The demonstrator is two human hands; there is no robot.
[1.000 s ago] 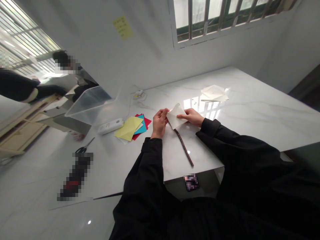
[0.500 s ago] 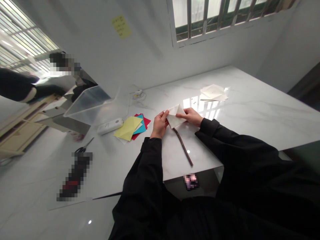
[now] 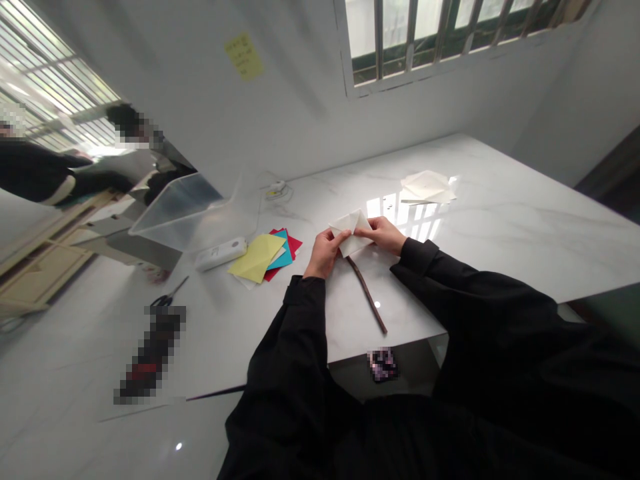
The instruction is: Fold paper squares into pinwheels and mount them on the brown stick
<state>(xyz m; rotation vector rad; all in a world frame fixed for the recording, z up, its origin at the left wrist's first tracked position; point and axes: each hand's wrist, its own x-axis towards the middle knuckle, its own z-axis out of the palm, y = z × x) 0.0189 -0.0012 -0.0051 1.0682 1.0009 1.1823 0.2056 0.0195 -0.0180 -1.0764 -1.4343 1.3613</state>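
Between my two hands is a folded sheet of white paper (image 3: 356, 244), held up just above the table with creased flaps facing me. My left hand (image 3: 325, 252) grips its left side, the thumb pressed on the fold near the middle. From the right, my right hand (image 3: 384, 235) pinches the paper, its thumb close to the left thumb. Below the paper a thin brown stick (image 3: 369, 297) lies slanting on the table. Its upper end reaches the paper's lower corner; whether they touch I cannot tell.
Left of my hands lie yellow, blue and red paper sheets (image 3: 257, 259) beside a white device (image 3: 223, 253). Scissors (image 3: 167, 299) and a clear plastic bin (image 3: 180, 213) are farther left. Cream paper sheets (image 3: 428, 187) lie at the back right. People (image 3: 40, 170) are at the far left.
My left thumb has moved right, from the paper's left edge onto the fold near its middle. My right hand and the stick have stayed nearly in place.
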